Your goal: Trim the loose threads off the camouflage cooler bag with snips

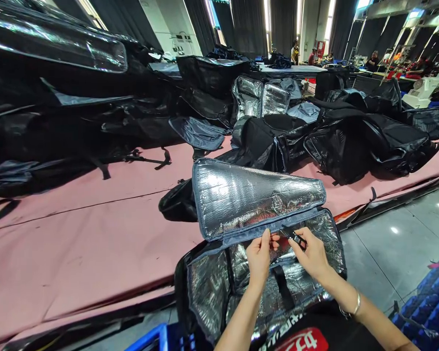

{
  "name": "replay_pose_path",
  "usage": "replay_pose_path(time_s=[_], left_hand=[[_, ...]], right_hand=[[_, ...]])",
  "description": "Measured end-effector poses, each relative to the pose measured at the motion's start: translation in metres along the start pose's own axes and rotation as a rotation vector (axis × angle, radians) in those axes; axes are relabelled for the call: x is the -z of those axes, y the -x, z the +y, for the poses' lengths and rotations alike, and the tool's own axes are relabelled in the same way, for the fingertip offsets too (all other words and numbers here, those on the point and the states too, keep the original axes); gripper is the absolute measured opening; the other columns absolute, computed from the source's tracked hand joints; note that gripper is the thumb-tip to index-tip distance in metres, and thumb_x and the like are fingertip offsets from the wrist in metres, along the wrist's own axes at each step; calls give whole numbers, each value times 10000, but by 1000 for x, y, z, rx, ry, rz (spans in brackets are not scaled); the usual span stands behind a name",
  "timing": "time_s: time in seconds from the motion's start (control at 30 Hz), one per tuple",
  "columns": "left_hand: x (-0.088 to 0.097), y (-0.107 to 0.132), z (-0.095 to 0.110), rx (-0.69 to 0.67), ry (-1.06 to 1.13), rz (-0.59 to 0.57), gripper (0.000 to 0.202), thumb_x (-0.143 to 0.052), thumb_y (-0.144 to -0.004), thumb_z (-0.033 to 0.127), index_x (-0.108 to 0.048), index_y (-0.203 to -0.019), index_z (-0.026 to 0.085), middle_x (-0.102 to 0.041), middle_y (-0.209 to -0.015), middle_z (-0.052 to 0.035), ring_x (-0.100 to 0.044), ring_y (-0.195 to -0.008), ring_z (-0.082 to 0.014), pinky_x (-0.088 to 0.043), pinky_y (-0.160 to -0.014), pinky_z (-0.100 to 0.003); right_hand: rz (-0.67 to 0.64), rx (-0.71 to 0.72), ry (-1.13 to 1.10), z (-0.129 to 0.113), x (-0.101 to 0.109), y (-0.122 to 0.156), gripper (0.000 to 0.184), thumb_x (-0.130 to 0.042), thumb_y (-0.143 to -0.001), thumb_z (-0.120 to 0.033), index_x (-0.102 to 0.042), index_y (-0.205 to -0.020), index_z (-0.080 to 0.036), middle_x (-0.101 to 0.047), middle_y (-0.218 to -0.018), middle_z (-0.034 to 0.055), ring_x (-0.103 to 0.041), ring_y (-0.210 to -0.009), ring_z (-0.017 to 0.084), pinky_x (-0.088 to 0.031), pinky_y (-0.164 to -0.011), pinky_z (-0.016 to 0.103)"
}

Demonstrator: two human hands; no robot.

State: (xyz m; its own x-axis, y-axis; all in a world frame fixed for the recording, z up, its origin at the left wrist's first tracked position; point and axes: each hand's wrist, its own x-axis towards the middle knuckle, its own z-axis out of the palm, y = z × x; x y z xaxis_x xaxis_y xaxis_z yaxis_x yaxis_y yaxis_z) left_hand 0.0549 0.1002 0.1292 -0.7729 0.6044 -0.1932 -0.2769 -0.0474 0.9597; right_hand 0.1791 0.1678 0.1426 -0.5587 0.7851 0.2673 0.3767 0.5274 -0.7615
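Observation:
An insulated bag [208, 287] with a silver foil lining lies open in front of me, over the table's edge. Its foil-lined lid [256, 195] is folded up and back. My left hand [259, 256] pinches the dark grey fabric strip [249, 234] where lid and body join. In my right hand [312, 256] are small black thread snips [296, 238], their tip at that same strip, just right of my left fingers. A black strap [283, 287] hangs inside the bag below my hands. Whether the blades touch a thread is too small to tell.
The long table has a pink cover [106, 234]. Black bags [336, 151] are heaped along its far side, and a taller pile [58, 117] stands at the left. Blue plastic crates [428, 302] are on the floor at the right. Several people work far back.

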Motion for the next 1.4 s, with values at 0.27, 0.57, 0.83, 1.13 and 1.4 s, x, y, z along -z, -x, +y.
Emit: replay_pose_path(time_s=[0.27, 0.57, 0.83, 1.13, 1.4], left_hand=[[3, -4, -7, -18, 0, -16, 359, -606, -698, 451, -657, -648, 98, -658, -613, -64, -519, -488, -100, -425, -490, -214], [1, -6, -5, -14, 41, -2, 394, -632, -664, 471, -652, -648, 78, -662, -647, -91, -520, -485, -101, -421, -469, -220], [0, -8, -10, -19, 38, -1, 353, -635, -668, 452, -656, -644, 100, -664, -644, -64, -524, -488, -97, -426, -486, -214], [1, -9, -11, -24, 4, -10, 365, -621, -685, 454, -662, -650, 93, -652, -625, -72, -524, -508, -104, -417, -489, -214], [-3, -6, -9, -3, 15, -2, 364, -634, -664, 456, -657, -615, 96, -660, -632, -76, -522, -496, -101, -423, -494, -221]], right_hand=[[69, -86, -140, 13, -8, 2, 181, -505, -795, -356, -503, -868, -191, -577, -697, -13, -519, -602, 108, -415, -585, 213], [284, -199, -203, 33, 0, -1, 231, -510, -792, -393, -493, -857, -172, -521, -637, -27, -442, -536, 89, -378, -529, 204], [23, -57, -100, 8, -7, 3, 173, -512, -795, -343, -512, -888, -197, -596, -723, -12, -524, -595, 100, -416, -573, 203], [-30, -11, -53, 7, -1, -8, 136, -504, -797, -327, -508, -860, -206, -607, -759, -12, -570, -645, 107, -448, -577, 192], [84, -10, -139, 18, -9, -3, 187, -510, -789, -335, -533, -901, -187, -624, -783, 13, -572, -656, 109, -459, -589, 197]])
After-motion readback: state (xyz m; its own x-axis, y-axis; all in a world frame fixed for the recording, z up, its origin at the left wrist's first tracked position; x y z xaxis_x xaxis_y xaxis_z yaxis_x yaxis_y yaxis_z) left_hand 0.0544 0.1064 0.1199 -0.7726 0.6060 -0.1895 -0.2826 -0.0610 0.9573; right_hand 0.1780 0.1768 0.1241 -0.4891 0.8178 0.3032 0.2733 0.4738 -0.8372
